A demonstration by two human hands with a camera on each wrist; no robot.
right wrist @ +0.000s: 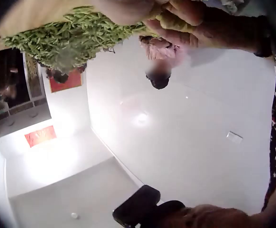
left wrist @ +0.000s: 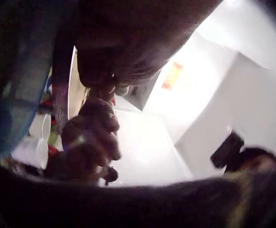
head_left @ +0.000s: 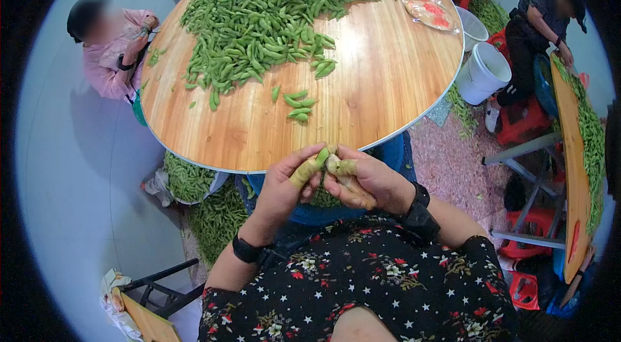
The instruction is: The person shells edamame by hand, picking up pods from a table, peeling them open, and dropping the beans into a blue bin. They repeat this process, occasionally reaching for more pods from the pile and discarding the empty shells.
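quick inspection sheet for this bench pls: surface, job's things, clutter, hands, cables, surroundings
Surface: round wooden table, a large part of it bare wood.
Job's things: one green pod held between both hands; big pile of pods across the far side of the table; small cluster of pods lying apart from the pile.
Clutter: plastic bag near the table's right edge.
Hands: left hand and right hand both pinch the pod, with yellowish wraps on the fingers.
Cables: nothing seen.
Surroundings: two white buckets on the floor to the right; heaps of pods below the table; two other seated people; red stools; second table at right.
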